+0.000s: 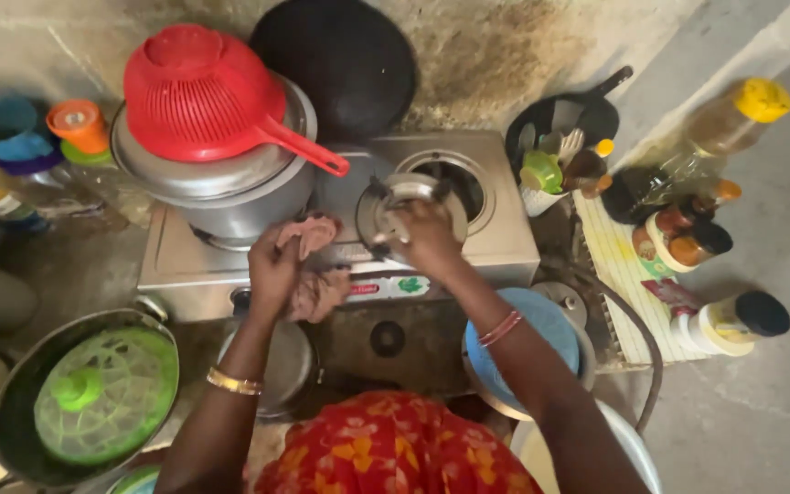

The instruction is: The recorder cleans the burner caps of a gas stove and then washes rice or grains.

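Gripping burner ring, right hand; left hand clutching cloth.

Left hand: clutches a pinkish cloth against the stove front.
Right hand: grip on the round burner plate atop the steel stove.
Left burner: steel pot under a red colander.
Floor, left: green lid.

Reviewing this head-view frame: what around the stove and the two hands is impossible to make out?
- What the right hand grips on the round burner part: covered by the hand itself.
- Contents of the steel pot: hidden under the red colander.
- The left burner: covered by that pot.
- Whether the left hand grips or only presses the pinkish cloth: unclear.
- Label on the stove front: too blurred.
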